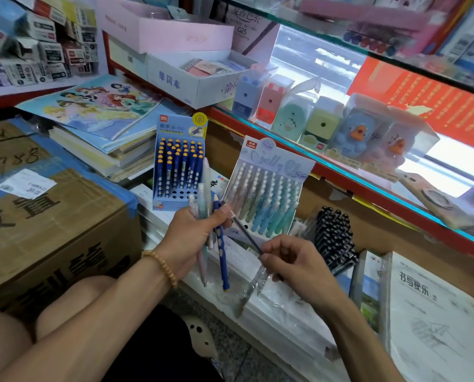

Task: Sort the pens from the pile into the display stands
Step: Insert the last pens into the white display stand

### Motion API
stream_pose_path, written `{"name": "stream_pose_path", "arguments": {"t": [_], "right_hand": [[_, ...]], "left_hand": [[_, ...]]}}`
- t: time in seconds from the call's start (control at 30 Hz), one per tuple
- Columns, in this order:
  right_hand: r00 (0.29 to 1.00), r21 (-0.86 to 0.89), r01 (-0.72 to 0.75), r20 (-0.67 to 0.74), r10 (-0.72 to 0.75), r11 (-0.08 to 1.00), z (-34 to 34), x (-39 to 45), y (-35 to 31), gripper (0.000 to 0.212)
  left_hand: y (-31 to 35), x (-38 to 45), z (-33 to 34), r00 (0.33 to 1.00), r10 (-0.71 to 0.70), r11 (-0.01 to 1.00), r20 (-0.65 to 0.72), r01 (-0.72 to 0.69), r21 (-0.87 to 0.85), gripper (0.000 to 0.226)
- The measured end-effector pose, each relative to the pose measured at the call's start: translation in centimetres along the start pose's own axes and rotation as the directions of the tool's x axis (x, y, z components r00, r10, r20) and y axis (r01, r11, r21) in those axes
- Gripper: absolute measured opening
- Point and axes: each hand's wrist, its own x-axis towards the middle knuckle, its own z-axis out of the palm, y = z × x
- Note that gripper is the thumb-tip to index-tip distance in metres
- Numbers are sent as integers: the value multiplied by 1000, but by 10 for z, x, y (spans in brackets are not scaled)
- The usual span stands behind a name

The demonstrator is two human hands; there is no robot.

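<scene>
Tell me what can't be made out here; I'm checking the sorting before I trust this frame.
All in the head view:
- Black pens: their stand is hidden by the pens and the right hand.
- Dark pen: lower end hidden in the right hand's pinch.
- Pastel pens in the left hand: count unclear, they overlap.
- Blue stand: header print too small to read.
- Shelf items at the upper right: blurred.

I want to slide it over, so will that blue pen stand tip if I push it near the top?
Probably. The blue pen stand stands tall and narrow, and its pens sit high and rearward. Pushing its base seems safer.
</scene>
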Motion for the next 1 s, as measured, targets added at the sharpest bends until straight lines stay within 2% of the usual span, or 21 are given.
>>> {"name": "stream_pose_path", "arguments": {"t": [0.17,0.23,0.33,0.43,0.5,0.6,0.67,0.83,1.0], "right_hand": [[993,21,109,-49,-107,994,-5,-8,-12,14],[979,-58,174,-101,-179,983,-8,-11,-15,11],[954,-127,204,-197,-227,971,-25,-21,-11,9],[889,-104,226,-384,-248,969,-55,-38,-5,11],[822,-30,217,-533,-199,976,-76,-48,1,8],[741,9,161,-661,-115,987,-100,-58,17,8],[723,12,132,-685,-88,991,-105,-59,28,7],[713,-108,63,-690,-121,992,-99,-52,66,16],[737,-199,-3,-662,-132,980,-94,-43,92,26]], "left_hand": [[-2,-18,29,988,-5,998,157,-6,66,47],[-3,-23,40,983,8,997,183,-21,68,45],[-5,-24,48,989,23,990,144,-42,132,40],[-15,-24,50,996,-20,994,90,10,109,32],[-21,-25,53,996,-69,996,57,65,66,24],[-30,-27,60,989,-146,989,37,147,-13,28],[-35,-29,67,984,-175,982,30,177,-62,28],[-48,-36,73,973,-226,969,57,230,-86,25],[-55,-35,73,962,-256,958,91,265,-105,26]]}}
